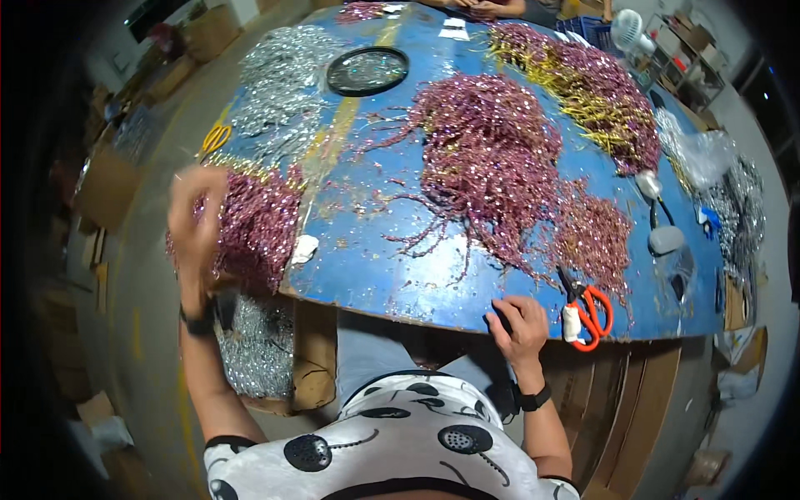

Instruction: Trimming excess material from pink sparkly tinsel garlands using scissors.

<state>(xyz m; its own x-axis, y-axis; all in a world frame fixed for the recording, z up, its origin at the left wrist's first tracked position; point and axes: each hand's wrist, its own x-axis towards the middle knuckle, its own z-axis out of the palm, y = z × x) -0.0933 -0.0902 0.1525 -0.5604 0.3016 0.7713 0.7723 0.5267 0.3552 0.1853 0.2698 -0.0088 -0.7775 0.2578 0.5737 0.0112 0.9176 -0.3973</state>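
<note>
My left hand [198, 221] is raised over the left edge of the table, above a bundle of pink glitter strands [260, 208]. Motion smears its fingers, so I cannot make out whether it holds anything. My right hand [521, 329] rests at the table's front edge, fingers loosely bent, thumb apart, with nothing in it. Just right of it lie scissors with orange handles [593, 321], a white wrapping on one handle. A large heap of pink glitter strands [492, 150] covers the middle of the table, and a smaller pile [593, 229] spreads beside it.
Silver strands [279, 83] and a round black tray [367, 48] lie at the far left, near yellow scissors [215, 140]. Pink-and-gold bundles [592, 92] line the far right. Below the blue table [375, 287], a cardboard box [315, 354] holds silver strands. Another person's hands [483, 8] show across the table.
</note>
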